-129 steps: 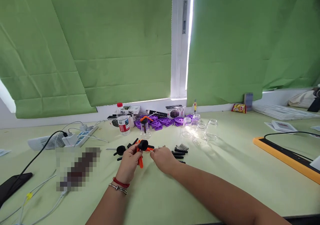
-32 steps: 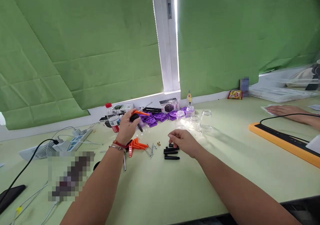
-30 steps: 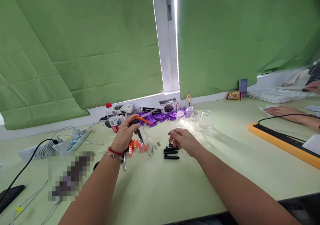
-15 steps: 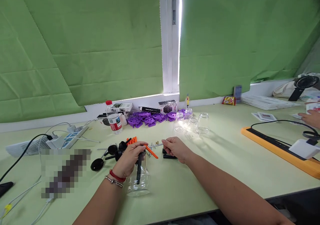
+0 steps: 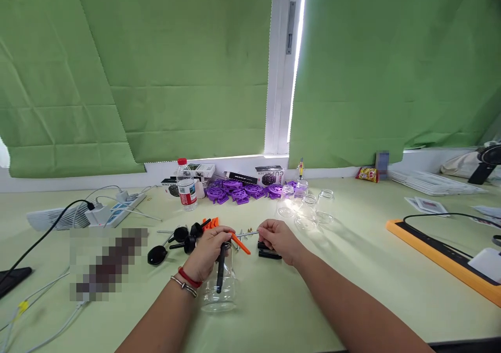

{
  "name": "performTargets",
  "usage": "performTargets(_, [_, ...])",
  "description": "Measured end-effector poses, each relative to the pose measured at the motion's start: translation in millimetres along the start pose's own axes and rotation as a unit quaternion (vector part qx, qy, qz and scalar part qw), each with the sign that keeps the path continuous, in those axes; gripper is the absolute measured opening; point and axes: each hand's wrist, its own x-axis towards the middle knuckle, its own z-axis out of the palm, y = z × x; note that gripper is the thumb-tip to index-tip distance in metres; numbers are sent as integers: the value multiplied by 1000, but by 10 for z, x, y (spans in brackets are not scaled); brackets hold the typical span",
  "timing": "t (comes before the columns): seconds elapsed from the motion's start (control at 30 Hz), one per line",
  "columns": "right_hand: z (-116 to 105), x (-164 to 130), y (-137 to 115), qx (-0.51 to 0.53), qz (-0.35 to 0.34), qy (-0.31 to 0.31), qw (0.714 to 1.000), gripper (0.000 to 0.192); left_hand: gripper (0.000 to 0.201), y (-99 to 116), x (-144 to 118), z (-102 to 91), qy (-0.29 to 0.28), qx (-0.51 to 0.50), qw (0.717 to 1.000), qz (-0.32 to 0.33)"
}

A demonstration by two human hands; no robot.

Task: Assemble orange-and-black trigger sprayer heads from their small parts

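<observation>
My left hand [image 5: 206, 253] grips the top of a clear glass bottle [image 5: 220, 290] that stands on the green table [image 5: 274, 311]. A black tube hangs inside the bottle and an orange lever [image 5: 239, 243] sticks out to the right of its cap. My right hand [image 5: 276, 239] rests over a few black rods [image 5: 269, 252], fingers curled on them. Loose screws and pins [image 5: 245, 234] lie between my hands. Black pump caps [image 5: 180, 238] and orange levers [image 5: 210, 222] lie just left of my left hand.
Empty glass bottles [image 5: 309, 209], purple parts [image 5: 235, 192], boxes [image 5: 270, 174] and a water bottle [image 5: 187, 191] stand toward the back. A power strip [image 5: 113, 214] with cables lies left, an orange-edged mat [image 5: 446, 254] with a cable at the right.
My left hand took the capped bottle from the back of the table and set it down close in front of me. My right hand stayed over the black rods.
</observation>
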Motion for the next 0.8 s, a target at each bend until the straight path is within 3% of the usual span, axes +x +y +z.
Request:
performTargets(0.2, [-3, 39, 55, 25, 34, -14, 999, 37, 23, 2, 22, -30, -15, 6, 1000, -4])
performTargets(0.37, [11, 34, 48, 56, 1, -3, 998, 31, 26, 25, 19, -18, -9, 19, 1000, -4])
performTargets(0.53, [21, 32, 52, 46, 13, 11, 999, 26, 25, 28, 9, -23, -9, 11, 1000, -9])
performTargets(0.63, [10, 44, 66, -6, -32, 22, 999, 17, 23, 32, 4, -48, -24, -4, 1000, -12])
performTargets(0.8, [-24, 20, 24, -117, -180, 34, 976, 7, 28, 55, 37, -121, -64, -17, 996, -59])
